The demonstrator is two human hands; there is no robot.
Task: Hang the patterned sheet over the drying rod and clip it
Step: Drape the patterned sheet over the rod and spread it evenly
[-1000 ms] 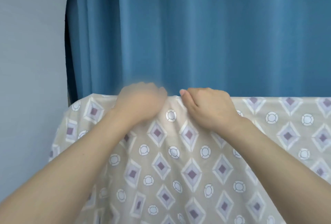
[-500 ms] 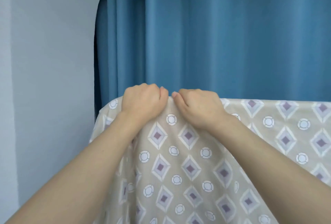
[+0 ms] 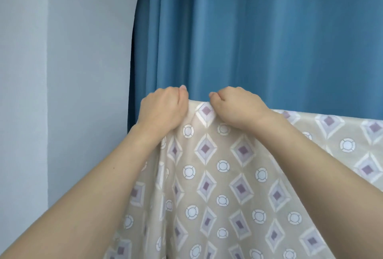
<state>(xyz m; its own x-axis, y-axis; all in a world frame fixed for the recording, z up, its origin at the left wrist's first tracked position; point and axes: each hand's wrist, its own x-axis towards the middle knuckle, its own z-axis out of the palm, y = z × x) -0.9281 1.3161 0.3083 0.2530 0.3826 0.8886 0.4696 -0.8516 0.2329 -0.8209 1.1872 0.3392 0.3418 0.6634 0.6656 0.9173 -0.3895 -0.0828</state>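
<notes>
The patterned sheet (image 3: 223, 180), beige with purple diamonds and white rings, hangs down in front of me from a straight top fold that runs off to the right. The drying rod is hidden under that fold. My left hand (image 3: 161, 110) grips the sheet's top edge at its left end, fingers curled over it. My right hand (image 3: 238, 107) grips the same edge a short way to the right. Both forearms reach up from the bottom of the view. No clip is visible.
A blue curtain (image 3: 269, 41) hangs in folds right behind the sheet. A pale grey wall (image 3: 72, 72) fills the left side, close to the sheet's left end.
Both hands have slid left along the top edge toward the wall and moved slightly apart. The sheet's left end is now bunched under my left hand.
</notes>
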